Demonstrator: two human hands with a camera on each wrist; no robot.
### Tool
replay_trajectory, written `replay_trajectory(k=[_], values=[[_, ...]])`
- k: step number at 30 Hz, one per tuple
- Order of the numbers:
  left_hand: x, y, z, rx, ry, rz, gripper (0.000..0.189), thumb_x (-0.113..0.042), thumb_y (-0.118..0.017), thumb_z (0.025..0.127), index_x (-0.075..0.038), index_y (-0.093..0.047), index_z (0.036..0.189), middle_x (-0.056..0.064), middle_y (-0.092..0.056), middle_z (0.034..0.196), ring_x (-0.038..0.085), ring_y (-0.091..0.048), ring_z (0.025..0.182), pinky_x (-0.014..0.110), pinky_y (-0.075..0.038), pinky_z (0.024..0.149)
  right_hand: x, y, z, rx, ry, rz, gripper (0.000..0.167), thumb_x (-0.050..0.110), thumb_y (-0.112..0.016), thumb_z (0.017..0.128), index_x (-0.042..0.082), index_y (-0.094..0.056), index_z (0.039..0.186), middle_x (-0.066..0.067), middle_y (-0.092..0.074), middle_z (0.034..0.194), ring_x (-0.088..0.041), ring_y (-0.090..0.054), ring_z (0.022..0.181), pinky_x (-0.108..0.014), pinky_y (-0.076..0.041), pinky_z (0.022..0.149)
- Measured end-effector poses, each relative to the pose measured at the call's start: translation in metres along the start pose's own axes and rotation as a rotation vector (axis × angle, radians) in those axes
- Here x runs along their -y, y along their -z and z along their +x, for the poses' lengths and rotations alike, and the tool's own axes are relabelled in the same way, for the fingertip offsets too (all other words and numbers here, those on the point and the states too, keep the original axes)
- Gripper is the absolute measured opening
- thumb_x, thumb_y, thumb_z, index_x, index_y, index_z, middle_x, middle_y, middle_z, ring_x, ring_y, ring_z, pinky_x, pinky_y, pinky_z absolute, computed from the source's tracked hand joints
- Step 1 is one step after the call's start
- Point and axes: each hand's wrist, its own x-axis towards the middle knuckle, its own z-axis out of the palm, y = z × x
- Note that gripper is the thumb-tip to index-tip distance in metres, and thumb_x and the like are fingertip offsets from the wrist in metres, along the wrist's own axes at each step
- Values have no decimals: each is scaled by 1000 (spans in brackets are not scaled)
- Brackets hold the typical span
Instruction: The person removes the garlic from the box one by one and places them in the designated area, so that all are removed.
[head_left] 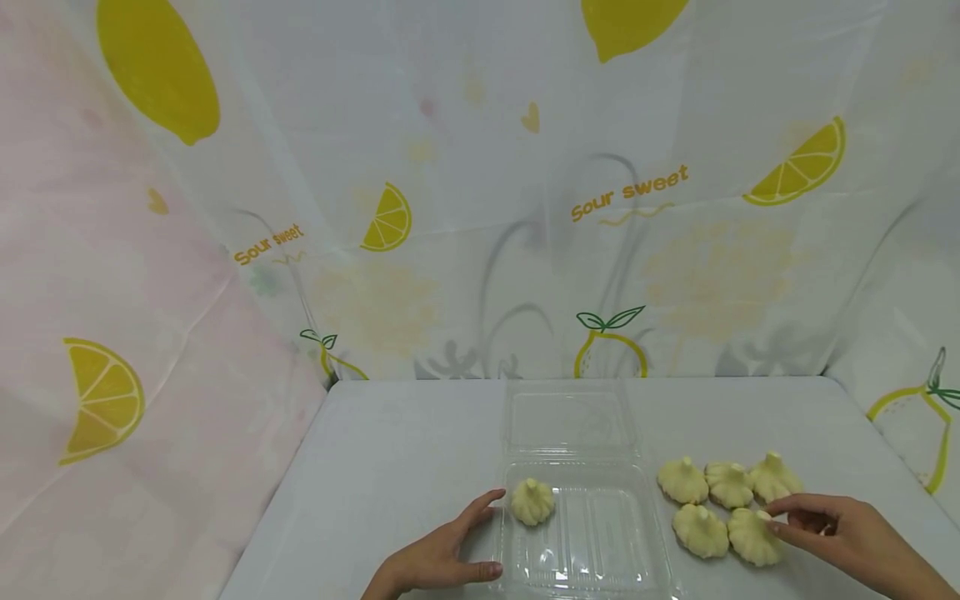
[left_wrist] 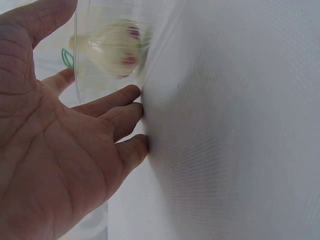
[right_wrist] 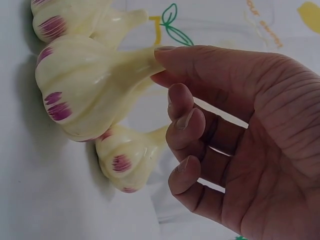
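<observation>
In the head view, a clear plastic clamshell box (head_left: 600, 533) lies with its lid folded back on the table. One garlic bulb (head_left: 532, 502) sits in its left part. My left hand (head_left: 450, 550) is at the box's left side, thumb and fingers spread, holding nothing. Right of the box lie several garlic bulbs (head_left: 701, 531) in two rows. My right hand (head_left: 840, 533) pinches the stem of the front right garlic bulb (head_left: 753, 537) between thumb and forefinger. The right wrist view shows this garlic bulb (right_wrist: 80, 90), pale with purple marks, and the other fingers curled loosely.
The box's clear lid (head_left: 570, 421) lies flat behind its base. A white table (head_left: 390, 450) carries everything. Behind it and at both sides hangs a cloth (head_left: 480, 167) printed with lemons.
</observation>
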Motion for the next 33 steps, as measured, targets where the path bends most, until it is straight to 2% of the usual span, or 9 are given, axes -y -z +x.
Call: replay_trajectory(k=[7,20,33], values=[[-1,0,0,-1,8,-1,85,-44,-71,90,-35,-17,156,18,-41,150,35,-35,139,56,-32,107,0,0,0,38,3,1,27,24,-69,94,2,-72,109,3,-59,78,-7,-49,62,-26,-43,55],[1,0,1,2,0,-7,85,-44,-71,90,-34,-18,155,17,-41,150,33,-35,139,53,-33,107,3,-3,-1,10,-13,-1,31,26,-72,91,3,-70,112,3,-58,76,-6,-49,62,-26,-44,55],[1,0,1,2,3,-16,84,-42,-71,90,-34,-19,155,19,-42,149,34,-36,138,54,-32,108,3,-3,-2,-14,38,-21,36,28,-73,90,4,-68,115,4,-56,74,-5,-48,62,-26,-45,55]])
